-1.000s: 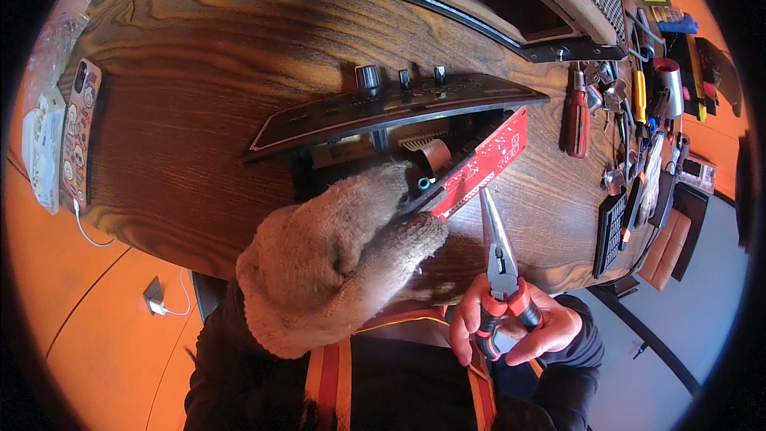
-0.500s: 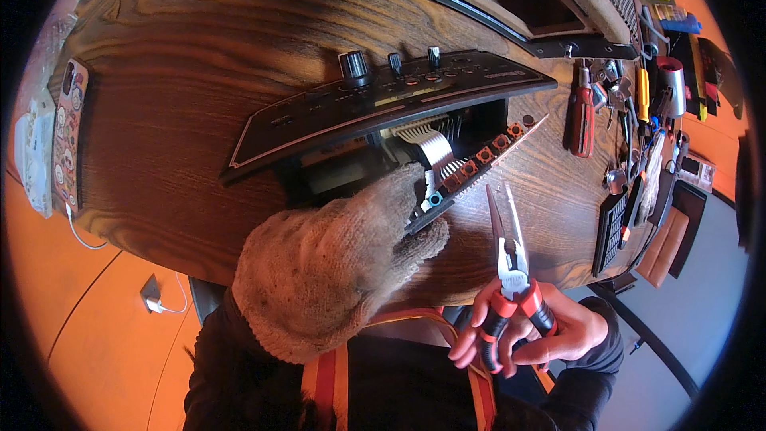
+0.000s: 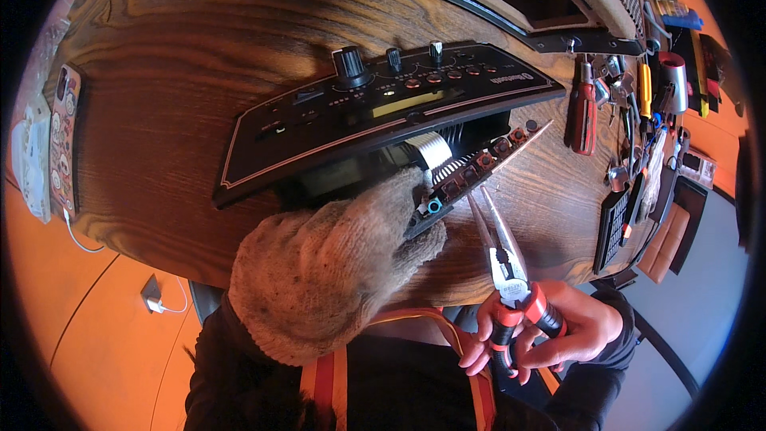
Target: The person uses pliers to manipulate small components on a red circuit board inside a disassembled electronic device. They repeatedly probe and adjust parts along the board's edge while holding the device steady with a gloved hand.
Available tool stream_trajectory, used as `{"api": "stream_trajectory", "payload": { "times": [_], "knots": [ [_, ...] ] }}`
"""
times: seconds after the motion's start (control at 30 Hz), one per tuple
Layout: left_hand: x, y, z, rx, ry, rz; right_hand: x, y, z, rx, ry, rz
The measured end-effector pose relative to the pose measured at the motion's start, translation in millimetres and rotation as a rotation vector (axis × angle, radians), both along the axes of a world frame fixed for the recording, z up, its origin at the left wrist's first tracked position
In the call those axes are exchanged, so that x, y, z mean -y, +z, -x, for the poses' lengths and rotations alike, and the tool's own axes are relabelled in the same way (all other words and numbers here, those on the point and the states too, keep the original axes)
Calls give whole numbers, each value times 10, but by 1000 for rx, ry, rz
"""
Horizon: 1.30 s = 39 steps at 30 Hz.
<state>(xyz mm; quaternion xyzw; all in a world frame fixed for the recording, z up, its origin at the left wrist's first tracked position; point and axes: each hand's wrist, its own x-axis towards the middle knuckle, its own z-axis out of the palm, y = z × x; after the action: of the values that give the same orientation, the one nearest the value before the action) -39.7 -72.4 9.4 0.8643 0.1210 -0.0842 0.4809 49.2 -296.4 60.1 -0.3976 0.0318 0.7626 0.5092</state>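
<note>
Black knobbed control panel [image 3: 311,128]: face tipped further upward, I noted, than half a second earlier. Left hand [image 3: 327,271], fuzzily gloved: pinched the button-studded circuit board [image 3: 483,161], at its 2 o'clock. Right hand [image 3: 578,326], bare: wrapped round slim metal pliers [image 3: 509,273], jaws parted, board near their tips at 12 o'clock.

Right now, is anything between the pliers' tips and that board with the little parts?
Nothing visible is. The pliers in the right hand point toward the circuit board; the gloved left hand holds its lower end, left of the tips.
</note>
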Motion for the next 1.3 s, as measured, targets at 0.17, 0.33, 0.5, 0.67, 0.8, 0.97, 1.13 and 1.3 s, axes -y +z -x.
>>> {"api": "stream_trajectory", "payload": {
  "times": [0.17, 0.33, 0.5, 0.67, 0.8, 0.97, 1.13, 1.3],
  "knots": [
    [-18, 22, -12, -38, -26, -15, 0, 19, -121, 18, 25, 1],
    [-34, 27, -50, -118, -84, -51, 49, -40, -274, 100, 151, -45],
    [-20, 10, -27, -113, -37, -8, 39, -55, -100, 379, 172, 60],
    [24, -72, 50, 63, 107, 78, -69, -120, 94, 616, 120, 47],
    [7, -83, 55, 104, 93, 118, -91, -147, 90, 411, 54, -16],
    [-34, 21, -12, -143, 43, 141, -17, -37, -60, 90, -9, -16],
    [-48, 68, -66, -141, -38, 40, 21, 3, -182, 64, 64, 74],
    [-25, 49, -58, -67, -38, 1, 31, 15, -138, 115, 34, 128]
  ]
}}
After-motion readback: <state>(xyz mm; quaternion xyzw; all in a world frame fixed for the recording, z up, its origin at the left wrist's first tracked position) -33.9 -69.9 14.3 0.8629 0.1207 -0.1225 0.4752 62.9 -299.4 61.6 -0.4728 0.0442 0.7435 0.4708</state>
